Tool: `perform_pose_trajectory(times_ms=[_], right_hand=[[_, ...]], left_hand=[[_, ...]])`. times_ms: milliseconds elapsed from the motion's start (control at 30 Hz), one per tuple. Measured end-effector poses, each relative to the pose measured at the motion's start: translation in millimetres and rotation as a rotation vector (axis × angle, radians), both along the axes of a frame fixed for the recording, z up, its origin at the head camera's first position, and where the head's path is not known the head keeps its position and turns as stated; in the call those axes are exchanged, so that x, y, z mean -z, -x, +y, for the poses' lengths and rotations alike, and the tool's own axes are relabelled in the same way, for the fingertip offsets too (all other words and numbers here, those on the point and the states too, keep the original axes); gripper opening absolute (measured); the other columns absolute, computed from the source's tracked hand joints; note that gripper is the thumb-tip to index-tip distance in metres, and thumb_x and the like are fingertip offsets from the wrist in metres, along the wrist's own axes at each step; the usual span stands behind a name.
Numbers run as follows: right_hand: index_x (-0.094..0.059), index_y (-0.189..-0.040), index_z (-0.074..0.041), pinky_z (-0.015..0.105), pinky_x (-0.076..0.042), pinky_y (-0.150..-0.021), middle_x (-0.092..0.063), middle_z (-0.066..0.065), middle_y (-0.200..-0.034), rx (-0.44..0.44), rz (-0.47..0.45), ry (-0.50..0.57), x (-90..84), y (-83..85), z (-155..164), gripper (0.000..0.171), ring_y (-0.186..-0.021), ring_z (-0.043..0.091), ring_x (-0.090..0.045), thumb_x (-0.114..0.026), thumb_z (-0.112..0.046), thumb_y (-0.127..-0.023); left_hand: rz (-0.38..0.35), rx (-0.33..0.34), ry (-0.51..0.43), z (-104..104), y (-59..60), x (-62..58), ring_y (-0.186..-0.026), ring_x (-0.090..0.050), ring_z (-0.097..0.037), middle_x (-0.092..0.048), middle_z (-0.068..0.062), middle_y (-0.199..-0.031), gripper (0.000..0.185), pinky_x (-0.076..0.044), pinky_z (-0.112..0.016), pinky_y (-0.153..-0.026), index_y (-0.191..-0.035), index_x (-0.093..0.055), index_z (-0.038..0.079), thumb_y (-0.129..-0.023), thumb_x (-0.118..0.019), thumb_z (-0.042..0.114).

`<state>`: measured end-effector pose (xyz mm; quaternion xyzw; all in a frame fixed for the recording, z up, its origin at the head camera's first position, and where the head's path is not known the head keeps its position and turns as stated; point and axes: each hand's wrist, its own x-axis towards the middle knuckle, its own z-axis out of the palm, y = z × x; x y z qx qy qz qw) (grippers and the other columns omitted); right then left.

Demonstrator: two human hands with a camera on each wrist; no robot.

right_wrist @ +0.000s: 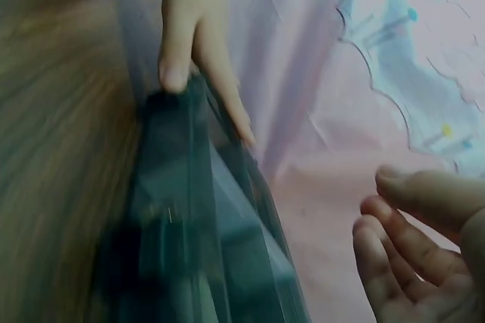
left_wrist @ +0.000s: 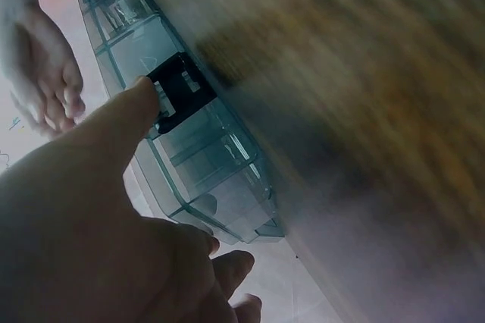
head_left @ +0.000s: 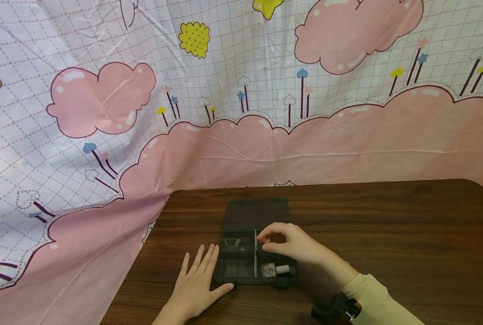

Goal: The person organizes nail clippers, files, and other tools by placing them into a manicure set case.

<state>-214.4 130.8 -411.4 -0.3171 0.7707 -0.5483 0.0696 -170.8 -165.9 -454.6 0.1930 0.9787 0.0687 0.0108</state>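
Cloth (head_left: 103,135) printed with pink clouds, yellow stars and a grey grid hangs behind and drapes down past the left edge of a dark wooden tabletop (head_left: 387,225). Near the middle of that tabletop, toward the near edge, lies an open smoky-clear compartment box (head_left: 241,268), its lid (head_left: 257,214) laid flat on the far side. Left of the box, the left hand (head_left: 196,284) rests flat on the wood, fingers spread and straight, with the thumb reaching to the box's near-left corner; the left wrist view shows that thumb touching a black latch (left_wrist: 178,88) on the box's front wall. Over the far-right compartment the right hand (head_left: 290,243) hovers with its fingers curled inward; whether this grip pinches anything cannot be told. In the near-right compartment, just below that hand, lie a small silvery piece (head_left: 268,269) and a short pale cylinder (head_left: 283,269).
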Motion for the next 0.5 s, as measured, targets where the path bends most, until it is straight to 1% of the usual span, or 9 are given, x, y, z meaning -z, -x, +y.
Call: perform_pose_trajectory(times_ms=[100,167,233,333,367,433,500], right_hand=[[-0.067,-0.112,-0.013,0.033,-0.054,-0.079,-0.065,0.003,-0.104,-0.003,0.016,-0.012,1.3,-3.4,22.6,0.021,-0.093,0.022,-0.063,-0.067,-0.019,-0.091],[-0.066,-0.112,-0.013,0.033,-0.054,-0.079,-0.065,0.005,-0.104,-0.019,0.006,-0.004,3.6,-5.1,37.5,0.021,-0.094,0.023,-0.063,-0.066,-0.018,-0.092],[-0.065,-0.114,-0.009,0.034,-0.054,-0.081,-0.064,0.011,-0.107,-0.073,-0.026,0.027,7.0,-6.6,52.4,0.022,-0.096,0.028,-0.062,-0.064,-0.014,-0.093],[-0.062,-0.118,0.001,0.036,-0.054,-0.082,-0.061,0.022,-0.111,-0.191,-0.095,0.091,13.4,-8.6,73.6,0.025,-0.098,0.032,-0.061,-0.061,-0.005,-0.093],[-0.060,-0.119,0.004,0.036,-0.054,-0.083,-0.060,0.024,-0.112,-0.232,-0.116,0.107,15.5,-9.3,80.4,0.027,-0.098,0.033,-0.060,-0.059,-0.003,-0.093],[-0.058,-0.121,0.005,0.037,-0.054,-0.084,-0.059,0.024,-0.114,-0.280,-0.132,0.109,19.2,-10.9,92.9,0.028,-0.099,0.034,-0.060,-0.057,0.001,-0.094],[-0.058,-0.123,0.002,0.036,-0.053,-0.084,-0.060,0.020,-0.116,-0.300,-0.127,0.085,21.8,-12.5,104.8,0.029,-0.100,0.034,-0.059,-0.056,0.002,-0.094]], left_hand=[[0.006,0.000,0.008,-0.2,-0.1,0.1,-0.145,-0.005,-0.028,-0.013,-0.006,-0.159,0.098,0.003,-0.058,-0.112,-0.155,-0.013,0.014,-0.085,-0.038,0.076],[0.009,0.001,0.011,-0.4,0.1,0.2,-0.145,-0.005,-0.027,-0.013,-0.006,-0.159,0.098,0.002,-0.058,-0.112,-0.155,-0.013,0.014,-0.085,-0.038,0.077],[0.013,0.002,0.014,-0.7,0.3,0.5,-0.145,-0.005,-0.027,-0.013,-0.005,-0.159,0.098,0.003,-0.058,-0.112,-0.155,-0.013,0.014,-0.085,-0.037,0.077],[0.015,0.002,0.013,-1.0,0.7,0.9,-0.145,-0.005,-0.027,-0.013,-0.005,-0.159,0.098,0.004,-0.057,-0.112,-0.155,-0.013,0.014,-0.084,-0.037,0.077],[0.015,0.001,0.013,-1.2,0.8,1.1,-0.145,-0.005,-0.027,-0.013,-0.005,-0.159,0.098,0.004,-0.057,-0.112,-0.155,-0.013,0.014,-0.084,-0.037,0.077],[0.015,0.002,0.014,-1.4,0.9,1.5,-0.145,-0.005,-0.027,-0.013,-0.005,-0.159,0.098,0.003,-0.058,-0.112,-0.155,-0.013,0.014,-0.084,-0.037,0.077],[0.013,0.004,0.012,-1.5,1.1,1.9,-0.145,-0.005,-0.027,-0.013,-0.005,-0.159,0.098,0.002,-0.058,-0.112,-0.155,-0.012,0.014,-0.084,-0.037,0.077]])
